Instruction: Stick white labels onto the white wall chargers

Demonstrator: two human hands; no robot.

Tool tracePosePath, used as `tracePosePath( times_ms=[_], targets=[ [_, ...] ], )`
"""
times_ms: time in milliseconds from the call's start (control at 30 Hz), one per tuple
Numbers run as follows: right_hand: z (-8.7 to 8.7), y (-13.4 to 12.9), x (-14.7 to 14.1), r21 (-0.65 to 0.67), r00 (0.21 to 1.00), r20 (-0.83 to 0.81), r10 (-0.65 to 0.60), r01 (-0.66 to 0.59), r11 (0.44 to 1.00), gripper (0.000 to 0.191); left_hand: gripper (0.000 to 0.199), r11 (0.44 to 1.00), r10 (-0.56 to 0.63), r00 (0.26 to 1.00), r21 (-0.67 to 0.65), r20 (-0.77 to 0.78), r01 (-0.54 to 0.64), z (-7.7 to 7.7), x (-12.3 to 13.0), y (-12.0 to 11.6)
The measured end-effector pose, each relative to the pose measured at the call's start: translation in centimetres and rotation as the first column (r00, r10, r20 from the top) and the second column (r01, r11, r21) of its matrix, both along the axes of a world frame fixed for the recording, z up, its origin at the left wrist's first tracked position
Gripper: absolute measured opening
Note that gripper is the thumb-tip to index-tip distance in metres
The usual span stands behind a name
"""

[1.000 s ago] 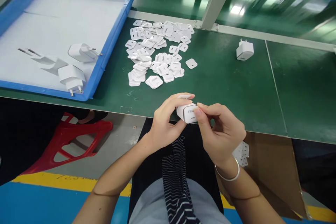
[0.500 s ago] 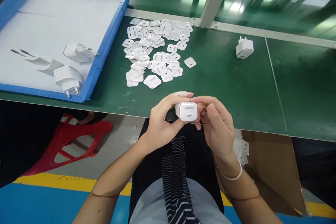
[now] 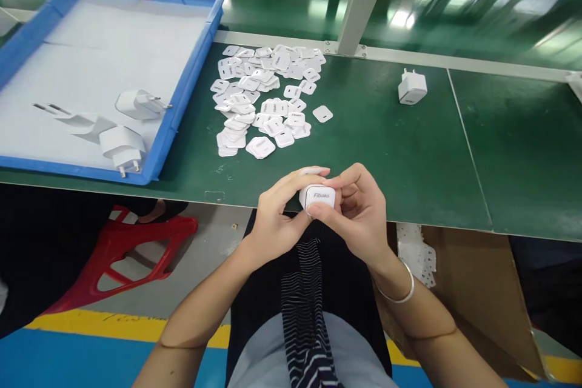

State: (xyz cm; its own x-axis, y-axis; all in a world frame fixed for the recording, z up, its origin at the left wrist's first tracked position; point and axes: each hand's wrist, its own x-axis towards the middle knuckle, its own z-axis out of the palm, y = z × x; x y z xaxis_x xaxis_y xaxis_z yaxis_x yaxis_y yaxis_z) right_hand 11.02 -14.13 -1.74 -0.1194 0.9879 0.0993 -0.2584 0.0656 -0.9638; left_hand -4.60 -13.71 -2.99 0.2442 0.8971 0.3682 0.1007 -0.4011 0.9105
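Observation:
Between my hands, over the front edge of the green table, is a white charger (image 3: 321, 195) with grey "Fibaks" lettering on the face turned up to me. My left hand (image 3: 279, 215) is wrapped round its left side. My right hand (image 3: 359, 212) grips it from the right, its thumb lying across the lower part of the face and covering the port. Beyond my hands lies a heap of white face plates (image 3: 273, 124), with a single plate (image 3: 322, 113) at its right. Another white charger (image 3: 412, 87) stands farther right, its pins pointing away from me.
At the left a blue tray (image 3: 157, 151) holds several white chargers (image 3: 122, 145). A metal post (image 3: 364, 3) rises at the table's back. Below are a red stool (image 3: 136, 254) beside a person's foot, and a cardboard box (image 3: 477, 291) at the right.
My right thumb has come down onto the charger's face, over the port that showed before. The right fingers have closed in on it. The whole view has shifted slightly.

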Motion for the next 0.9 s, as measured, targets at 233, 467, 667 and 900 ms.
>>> tracePosePath(
  times_ms=[233,467,667,900],
  targets=[
    [0.5,-0.6,-0.5,0.011,0.974,0.211,-0.078,0.077,0.997,0.036,0.029,1.000,0.006,0.999,-0.008,-0.037,-0.006,0.0,0.2,-0.5],
    [1.4,-0.7,1.9,0.042,0.987,0.014,0.160,-0.160,0.986,0.031,0.039,0.949,0.253,0.884,0.278,-0.392,-0.148,6.5,-4.9,3.0],
    [-1.1,0.7,3.6,-0.080,0.994,0.099,0.053,-0.045,0.996,0.021,0.043,0.862,0.162,-0.003,0.143,-0.987,-0.486,15.5,-13.5,14.1],
    [-3.0,1.2,3.8,-0.082,0.996,0.073,0.051,-0.045,0.996,0.017,0.059,0.843,-0.243,-0.221,-0.094,-0.945,-0.529,12.6,-14.3,20.8]
  ],
)
